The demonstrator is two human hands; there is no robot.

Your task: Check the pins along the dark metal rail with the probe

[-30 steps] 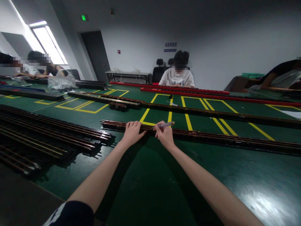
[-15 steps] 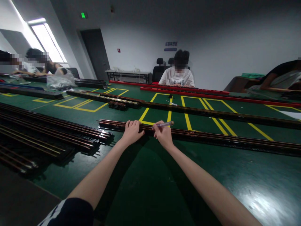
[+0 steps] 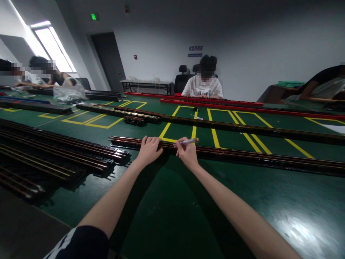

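Observation:
A long dark rail with copper-coloured strips (image 3: 231, 154) lies across the green table in front of me. My left hand (image 3: 150, 149) rests over the rail near its left end, fingers on its far edge and thumb toward the near side. Just right of it, my right hand (image 3: 187, 154) is closed on a pen-like tool (image 3: 189, 141), whose blunt end points right. The tool's tip is at the rail, too small to make out.
More dark rails (image 3: 54, 147) lie stacked at the left. Behind, another long rail (image 3: 229, 126) crosses yellow tape outlines. Red rails (image 3: 210, 103) lie farther back, before a seated person (image 3: 203, 86). A plastic bag (image 3: 69, 92) stands at the back left.
My left hand has shifted slightly left along the rail. The rail's left end also appears a little farther left. My right hand keeps hold of the tool in nearly the same place.

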